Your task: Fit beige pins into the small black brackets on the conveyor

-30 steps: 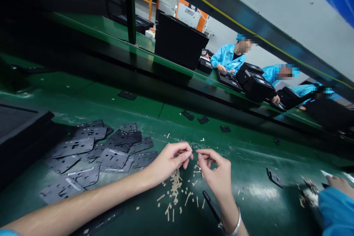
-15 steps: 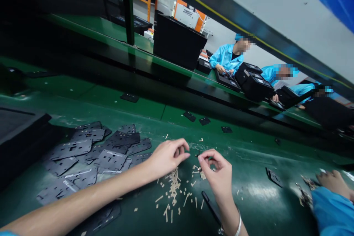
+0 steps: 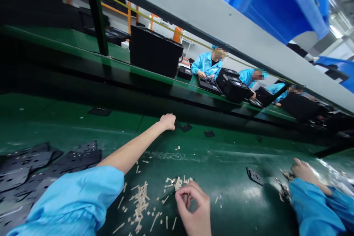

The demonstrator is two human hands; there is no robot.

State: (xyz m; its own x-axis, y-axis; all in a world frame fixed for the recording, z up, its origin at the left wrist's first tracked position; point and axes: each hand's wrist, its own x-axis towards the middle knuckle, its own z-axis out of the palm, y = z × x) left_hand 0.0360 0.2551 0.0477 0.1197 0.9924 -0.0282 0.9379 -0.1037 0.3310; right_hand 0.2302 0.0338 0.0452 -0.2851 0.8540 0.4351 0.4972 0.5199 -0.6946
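Observation:
My left hand (image 3: 167,121) is stretched far out over the green conveyor belt (image 3: 116,121), its fingers curled under at the belt's near edge; what they hold is hidden. Two small black parts (image 3: 186,128) lie on the belt just right of it. My right hand (image 3: 193,206) stays near me, thumb and forefinger pinched over a scatter of small tan strips (image 3: 141,201); anything between the fingers is too small to make out. A pile of flat black stamped plates (image 3: 41,166) lies at my left.
A co-worker's hand (image 3: 304,171) in a blue sleeve works at the right beside a black plate (image 3: 254,176) and scraps. Other people in blue coats sit across the line behind black boxes (image 3: 155,49). A grey beam and blue bins hang overhead.
My left hand left the pinch near my right hand and reached far forward to the belt. The camera tilted up and right; my right hand stayed low over the strips.

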